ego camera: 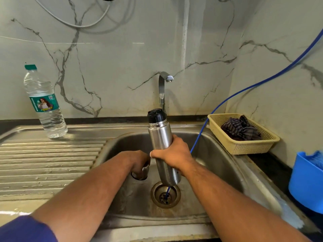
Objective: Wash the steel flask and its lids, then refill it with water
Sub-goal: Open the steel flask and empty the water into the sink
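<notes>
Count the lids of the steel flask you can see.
2. A black lid sits on top of the flask, which the right hand grips. A steel cup lid is in the left hand, over the sink, partly hidden by that hand.

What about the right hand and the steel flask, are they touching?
Touching. The head view shows the right hand wrapped round the steel flask, its fingers curled across the flask's body.

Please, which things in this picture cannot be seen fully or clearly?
All in the head view:
The steel cup lid is mostly covered by the left hand; its inside is hidden.
The steel flask has its middle covered by the right hand; the black cap hides what is inside.
The blue tub is cut off by the right edge.
The plastic bottle label has print too small to read.
</notes>
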A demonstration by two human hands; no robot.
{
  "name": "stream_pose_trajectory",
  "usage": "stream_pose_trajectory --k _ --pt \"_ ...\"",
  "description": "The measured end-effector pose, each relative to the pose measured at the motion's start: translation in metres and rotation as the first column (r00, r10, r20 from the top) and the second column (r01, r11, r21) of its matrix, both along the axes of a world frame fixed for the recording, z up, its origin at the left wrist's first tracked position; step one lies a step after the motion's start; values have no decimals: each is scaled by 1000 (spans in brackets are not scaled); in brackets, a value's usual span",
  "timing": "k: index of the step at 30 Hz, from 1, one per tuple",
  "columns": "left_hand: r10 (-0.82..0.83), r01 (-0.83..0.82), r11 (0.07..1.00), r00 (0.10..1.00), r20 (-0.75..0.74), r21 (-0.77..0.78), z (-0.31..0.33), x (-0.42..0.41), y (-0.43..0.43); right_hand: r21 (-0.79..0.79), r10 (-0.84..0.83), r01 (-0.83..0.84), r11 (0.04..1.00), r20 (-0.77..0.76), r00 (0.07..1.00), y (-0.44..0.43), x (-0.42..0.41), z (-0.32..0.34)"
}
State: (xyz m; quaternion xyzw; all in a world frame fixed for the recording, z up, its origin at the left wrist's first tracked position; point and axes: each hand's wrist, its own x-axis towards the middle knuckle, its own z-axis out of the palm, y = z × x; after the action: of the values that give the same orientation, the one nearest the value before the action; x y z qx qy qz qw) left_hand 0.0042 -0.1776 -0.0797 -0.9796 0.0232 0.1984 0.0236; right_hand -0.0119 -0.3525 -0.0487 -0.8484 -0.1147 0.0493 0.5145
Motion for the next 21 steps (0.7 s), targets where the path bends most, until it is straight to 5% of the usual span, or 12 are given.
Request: stream_pose_trajectory --k 11,21 --pt "-25 26 1000 994 -102 6 -39 16 6 37 13 -11 999 -32 999 2 6 -5" --pt "112 -120 987 990 -83 -109 -37 9 11 28 1 -1 1000 -32 999 0 1 -2"
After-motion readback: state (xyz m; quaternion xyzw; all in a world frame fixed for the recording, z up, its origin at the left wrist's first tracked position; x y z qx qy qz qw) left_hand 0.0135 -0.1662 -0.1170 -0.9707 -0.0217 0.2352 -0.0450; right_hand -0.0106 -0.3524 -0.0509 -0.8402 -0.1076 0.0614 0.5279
